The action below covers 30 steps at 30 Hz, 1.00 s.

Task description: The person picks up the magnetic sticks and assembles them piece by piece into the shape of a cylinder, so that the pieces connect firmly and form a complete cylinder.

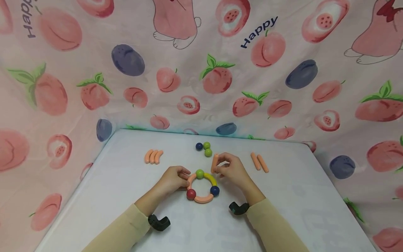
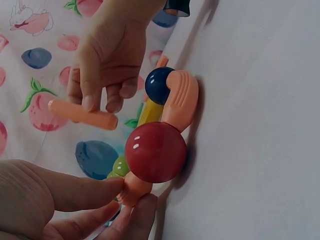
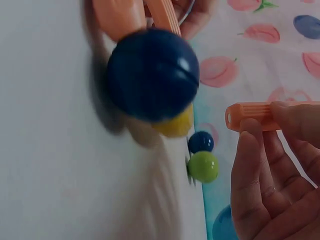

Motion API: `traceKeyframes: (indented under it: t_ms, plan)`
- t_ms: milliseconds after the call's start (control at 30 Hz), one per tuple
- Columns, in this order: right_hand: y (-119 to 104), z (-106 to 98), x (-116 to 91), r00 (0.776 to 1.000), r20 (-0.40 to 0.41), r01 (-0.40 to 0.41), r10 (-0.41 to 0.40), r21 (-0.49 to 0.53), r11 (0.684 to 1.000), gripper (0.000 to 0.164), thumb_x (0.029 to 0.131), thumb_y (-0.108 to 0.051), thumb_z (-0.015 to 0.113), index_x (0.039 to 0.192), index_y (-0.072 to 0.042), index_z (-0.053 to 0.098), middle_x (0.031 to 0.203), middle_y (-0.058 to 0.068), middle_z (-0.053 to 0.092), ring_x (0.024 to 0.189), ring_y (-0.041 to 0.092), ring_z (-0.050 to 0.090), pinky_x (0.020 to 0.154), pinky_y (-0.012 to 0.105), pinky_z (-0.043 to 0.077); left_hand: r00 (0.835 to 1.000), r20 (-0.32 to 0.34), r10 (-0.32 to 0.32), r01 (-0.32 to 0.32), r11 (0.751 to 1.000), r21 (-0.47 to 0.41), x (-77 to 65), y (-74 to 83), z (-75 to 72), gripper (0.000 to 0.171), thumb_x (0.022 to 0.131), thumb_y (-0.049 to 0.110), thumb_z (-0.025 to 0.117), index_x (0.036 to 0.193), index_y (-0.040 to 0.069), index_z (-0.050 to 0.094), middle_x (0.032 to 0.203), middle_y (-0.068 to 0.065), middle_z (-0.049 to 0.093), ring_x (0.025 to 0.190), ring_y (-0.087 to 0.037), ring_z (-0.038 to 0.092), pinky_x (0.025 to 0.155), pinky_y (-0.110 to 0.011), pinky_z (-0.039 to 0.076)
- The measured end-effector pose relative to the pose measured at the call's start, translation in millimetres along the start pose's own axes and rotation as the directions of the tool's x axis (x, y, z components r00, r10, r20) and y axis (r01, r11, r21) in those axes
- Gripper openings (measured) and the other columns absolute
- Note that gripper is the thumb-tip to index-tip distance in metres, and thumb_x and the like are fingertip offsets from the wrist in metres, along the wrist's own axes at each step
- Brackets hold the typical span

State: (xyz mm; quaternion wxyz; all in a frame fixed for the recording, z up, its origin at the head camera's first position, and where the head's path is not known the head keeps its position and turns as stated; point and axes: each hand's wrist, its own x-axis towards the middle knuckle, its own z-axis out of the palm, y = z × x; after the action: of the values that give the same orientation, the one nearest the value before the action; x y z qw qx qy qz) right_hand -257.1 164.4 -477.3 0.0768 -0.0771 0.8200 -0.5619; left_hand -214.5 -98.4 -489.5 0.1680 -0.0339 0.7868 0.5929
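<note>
Ring, head view: green glossy ball (image 1: 199,174), yellow curved rod (image 1: 211,179), dark-blue glossy ball (image 1: 214,190), orange curved rod (image 1: 203,199), red glossy ball (image 1: 191,194) and second orange curved rod (image 1: 190,180) form a loop on the white table (image 1: 141,217)
Left hand, head view: my left hand (image 1: 174,180) pinches that second rod
Right hand, head view: my right hand (image 1: 232,170), apart from the left, grips a straight orange plastic-looking rod (image 1: 214,163) near the ring
Spares, head view: three curved orange rods (image 1: 152,156) left, a dark-blue ball (image 1: 199,146) and two green balls (image 1: 208,152) behind, two straight orange rods (image 1: 259,162) right
Left wrist: my thumb and fingers clasp the curved rod beside the red ball
Right wrist: my fingertips pinch the straight rod, its end hole showing
</note>
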Motion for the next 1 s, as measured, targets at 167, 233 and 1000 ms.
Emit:
traceKeyframes:
  t_ms: [167, 233, 1000]
  plan:
    - [-5.0, 13.5, 2.3, 1.000, 0.011, -0.016, 0.016, 0.002, 1.000, 0.028, 0.092, -0.006, 0.082, 0.118, -0.013, 0.073, 0.113, 0.010, 0.072, 0.083, 0.021, 0.076, 0.075, 0.036, 0.066, 1.000, 0.015, 0.005, -0.005, 1.000, -0.004, -0.8, -1.4, 1.6, 0.036, 0.087, -0.009, 0.078, 0.123, -0.001, 0.073, 0.108, -0.015, 0.072, 0.083, -0.019, 0.073, 0.076, -0.033, 0.067]
    - [-6.2, 18.6, 3.1, 1.000, 0.015, -0.021, 0.021, 0.003, 1.000, 0.027, 0.093, -0.006, 0.083, 0.117, -0.015, 0.074, 0.113, 0.008, 0.072, 0.083, 0.020, 0.075, 0.075, 0.035, 0.066, 1.000, 0.019, 0.004, -0.004, 1.000, -0.001, -1.7, -2.0, 1.6, 0.035, 0.088, -0.008, 0.078, 0.122, 0.000, 0.073, 0.107, -0.015, 0.072, 0.083, -0.019, 0.073, 0.076, -0.034, 0.067]
    - [-10.4, 42.2, 4.4, 0.999, 0.030, 0.046, -0.044, -0.077, 0.996, 0.023, 0.091, -0.009, 0.086, 0.111, -0.015, 0.075, 0.106, 0.005, 0.075, 0.084, 0.018, 0.069, 0.069, 0.028, 0.060, 0.990, -0.001, 0.144, -0.141, 0.970, 0.200, 12.7, 6.1, -0.4, 0.038, 0.087, 0.004, 0.084, 0.124, 0.004, 0.073, 0.115, -0.008, 0.076, 0.103, -0.020, 0.072, 0.088, -0.037, 0.063]
